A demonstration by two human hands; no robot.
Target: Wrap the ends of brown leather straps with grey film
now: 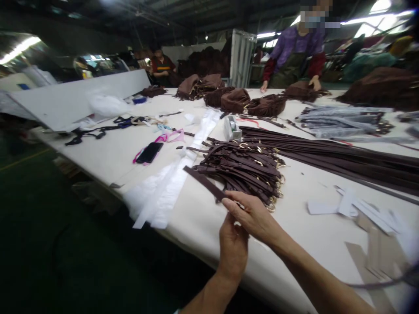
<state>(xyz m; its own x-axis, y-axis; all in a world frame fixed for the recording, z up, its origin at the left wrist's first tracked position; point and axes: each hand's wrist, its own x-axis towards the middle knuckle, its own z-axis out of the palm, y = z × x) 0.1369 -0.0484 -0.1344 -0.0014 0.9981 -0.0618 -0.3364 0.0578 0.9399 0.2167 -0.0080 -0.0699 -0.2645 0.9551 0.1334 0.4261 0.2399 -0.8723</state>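
A dark brown strap (206, 184) sticks out from my hands toward the upper left, over the near edge of the table. My right hand (253, 213) pinches it between thumb and fingers. Just below, my left hand (233, 244) is closed around the strap's lower part, its fingertips partly hidden by the right hand. Right behind my hands lies a pile of short brown straps (238, 168) with gold-coloured metal clasps. Long brown straps (327, 152) stretch from the pile toward the right edge.
White plastic bags (163, 187) lie left of the pile, near a phone (149, 152). Paper and card scraps (376, 235) are at the right. Plastic-wrapped straps (340, 122) and brown fringed bags (235, 101) lie farther back. A person in purple (291, 52) stands across the table.
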